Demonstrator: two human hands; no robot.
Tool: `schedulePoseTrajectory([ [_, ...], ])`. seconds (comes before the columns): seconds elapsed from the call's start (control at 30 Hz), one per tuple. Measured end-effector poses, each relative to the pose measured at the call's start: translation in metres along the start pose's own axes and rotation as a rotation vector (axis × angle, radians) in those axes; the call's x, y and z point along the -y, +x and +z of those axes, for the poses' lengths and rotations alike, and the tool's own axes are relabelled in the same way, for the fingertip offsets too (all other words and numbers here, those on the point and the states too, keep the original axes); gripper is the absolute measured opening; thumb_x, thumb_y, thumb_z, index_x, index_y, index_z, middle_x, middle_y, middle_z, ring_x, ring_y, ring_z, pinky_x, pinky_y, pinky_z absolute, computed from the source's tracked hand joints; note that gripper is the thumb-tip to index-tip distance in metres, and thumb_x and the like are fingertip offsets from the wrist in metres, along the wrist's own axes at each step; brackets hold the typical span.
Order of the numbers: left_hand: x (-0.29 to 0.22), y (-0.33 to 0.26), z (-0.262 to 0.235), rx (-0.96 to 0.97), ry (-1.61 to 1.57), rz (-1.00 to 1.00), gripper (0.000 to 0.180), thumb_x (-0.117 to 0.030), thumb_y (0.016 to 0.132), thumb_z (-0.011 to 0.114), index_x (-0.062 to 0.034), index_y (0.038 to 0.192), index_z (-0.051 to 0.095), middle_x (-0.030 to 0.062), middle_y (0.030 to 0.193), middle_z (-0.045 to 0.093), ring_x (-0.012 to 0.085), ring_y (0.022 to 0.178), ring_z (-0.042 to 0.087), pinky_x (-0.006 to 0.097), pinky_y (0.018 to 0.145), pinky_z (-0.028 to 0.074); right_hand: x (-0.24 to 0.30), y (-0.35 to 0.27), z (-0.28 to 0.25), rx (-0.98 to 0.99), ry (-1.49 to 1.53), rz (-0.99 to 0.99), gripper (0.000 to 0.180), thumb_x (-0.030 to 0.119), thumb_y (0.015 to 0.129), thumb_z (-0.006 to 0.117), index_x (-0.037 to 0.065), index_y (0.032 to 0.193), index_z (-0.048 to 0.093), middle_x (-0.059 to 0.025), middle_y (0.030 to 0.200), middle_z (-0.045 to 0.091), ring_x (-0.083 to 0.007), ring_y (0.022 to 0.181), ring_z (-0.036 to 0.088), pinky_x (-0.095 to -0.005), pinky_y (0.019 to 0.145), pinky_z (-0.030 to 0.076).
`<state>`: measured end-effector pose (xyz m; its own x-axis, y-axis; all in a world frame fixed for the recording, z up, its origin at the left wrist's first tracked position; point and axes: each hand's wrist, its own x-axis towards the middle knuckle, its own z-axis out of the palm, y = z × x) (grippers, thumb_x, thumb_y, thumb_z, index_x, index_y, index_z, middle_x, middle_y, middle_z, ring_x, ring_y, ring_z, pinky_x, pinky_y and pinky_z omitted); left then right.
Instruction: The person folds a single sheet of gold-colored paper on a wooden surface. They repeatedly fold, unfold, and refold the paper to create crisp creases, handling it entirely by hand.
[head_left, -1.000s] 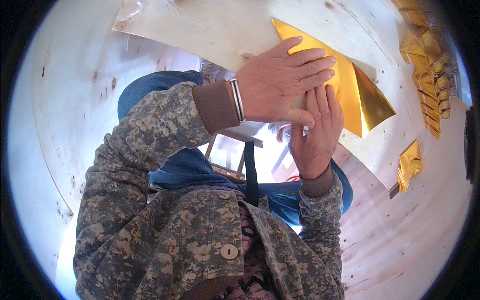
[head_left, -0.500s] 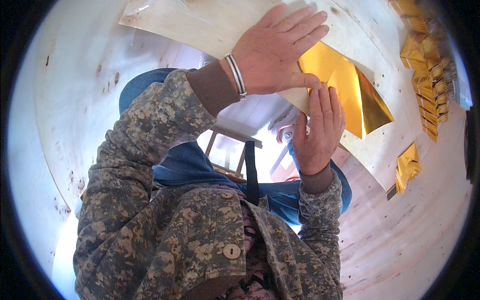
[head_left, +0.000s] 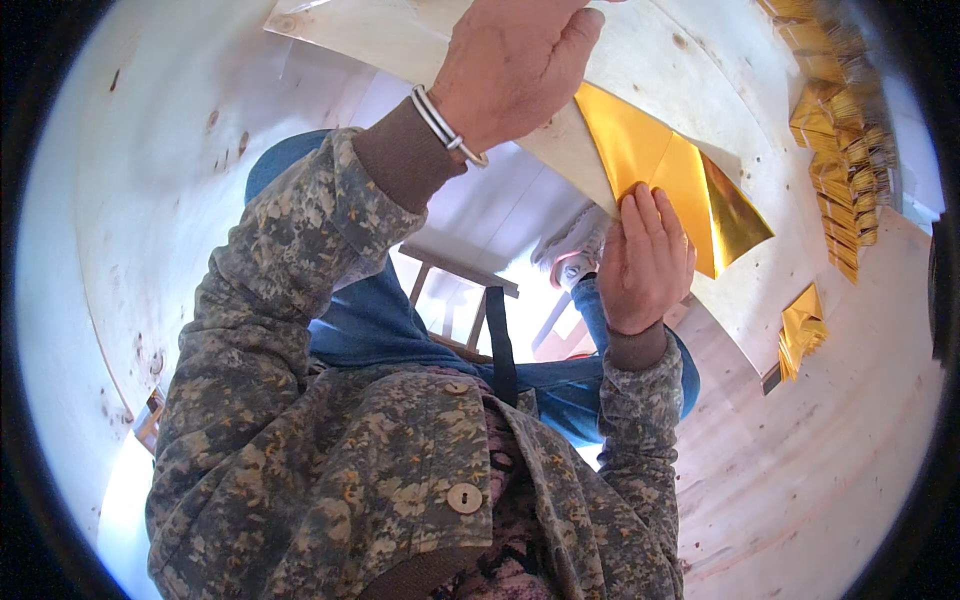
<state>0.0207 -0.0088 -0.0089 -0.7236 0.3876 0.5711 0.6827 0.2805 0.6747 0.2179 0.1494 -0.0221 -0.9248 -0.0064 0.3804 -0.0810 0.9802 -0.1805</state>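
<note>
My right hand (head_left: 645,262) pins the gold sheet (head_left: 668,178) w/ flat fingers at the board's (head_left: 690,70) near edge; left hand (head_left: 512,62) is loosely curled, knuckles on the sheet's left part, grasping nothing I can see. Best to keep the right fingers pressing while creasing, so the sheet can't slide. Pale wood board, folded gold pieces (head_left: 830,130) stacked along its far right edge, one more (head_left: 802,330) on the plank floor.

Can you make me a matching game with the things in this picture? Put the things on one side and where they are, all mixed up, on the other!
Things:
1. gold paper
2. bracelet
3. button
4. stack of folded gold pieces

Places:
A. on the camouflage jacket
B. far right on the wooden table
C. on the left hand's wrist
D. under the right hand's fingers, at the table's edge

Pairs: 1-D, 2-C, 3-A, 4-B
</note>
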Motion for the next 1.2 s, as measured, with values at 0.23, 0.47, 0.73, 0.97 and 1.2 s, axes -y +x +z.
schedulePoseTrajectory([
  [0.23, 0.006, 0.011, -0.023, 0.035, -0.34, -0.107, 0.028, -0.01, 0.097, 0.057, -0.0032, 0.123, 0.063, 0.016, 0.126, 0.061, 0.03, 0.117, 0.057, 0.038, 0.103, 0.044, 0.004, 0.019, -0.044, -0.139, 0.098, 0.18, 0.021, 0.001, 0.085, 0.07, 0.002, 0.105, 0.075, -0.0122, 0.102, 0.074, -0.0263, 0.096, 0.071, -0.0362, 0.086, 0.053],
  [0.47, -0.078, -0.01, -0.057, 0.213, -0.626, -0.285, 0.069, -0.037, 0.088, 0.074, -0.0025, 0.143, 0.048, 0.0104, 0.14, 0.056, 0.0214, 0.133, 0.049, 0.036, 0.115, 0.033, 0.025, 0.033, -0.124, -0.373, 0.832, 0.683, 0.013, 0.006, 0.096, 0.067, -0.004, 0.103, 0.07, -0.0028, 0.087, 0.069, -0.0062, 0.074, 0.057, -0.0196, 0.068, 0.046],
  [0.73, -0.157, -0.014, -0.099, 0.195, -0.827, -0.489, 0.038, -0.015, 0.091, 0.075, 0.0022, 0.124, 0.066, 0.0008, 0.103, 0.07, 0.0065, 0.096, 0.061, 0.022, 0.085, 0.049, 0.062, 0.017, -0.158, -0.261, 1.271, 0.738, 0.013, 0.01, 0.095, 0.067, -0.002, 0.1, 0.069, -0.0013, 0.081, 0.064, -0.0071, 0.067, 0.049, -0.0212, 0.063, 0.038],
  [0.97, -0.18, -0.028, -0.126, 0.072, -0.695, -0.526, 0.02, -0.017, 0.092, 0.074, 0.0019, 0.098, 0.076, -0.003, 0.082, 0.069, 0.0015, 0.079, 0.057, 0.017, 0.069, 0.045, 0.084, 0.005, -0.17, -0.238, 1.279, 0.647, 0.014, 0.011, 0.096, 0.067, -0.001, 0.102, 0.069, -0.0023, 0.085, 0.066, -0.0084, 0.072, 0.054, -0.0221, 0.068, 0.042],
  [1.2, -0.194, -0.035, -0.136, -0.122, -0.788, -0.483, 0.024, -0.021, 0.088, 0.077, 0.0028, 0.087, 0.075, -0.0015, 0.069, 0.066, 0.0021, 0.063, 0.054, 0.02, 0.055, 0.042, 0.101, 0.0, -0.182, -0.214, 1.243, 0.603, 0.014, 0.012, 0.095, 0.068, 0.001, 0.103, 0.07, -0.0031, 0.087, 0.068, -0.0091, 0.072, 0.056, -0.0209, 0.068, 0.042],
])
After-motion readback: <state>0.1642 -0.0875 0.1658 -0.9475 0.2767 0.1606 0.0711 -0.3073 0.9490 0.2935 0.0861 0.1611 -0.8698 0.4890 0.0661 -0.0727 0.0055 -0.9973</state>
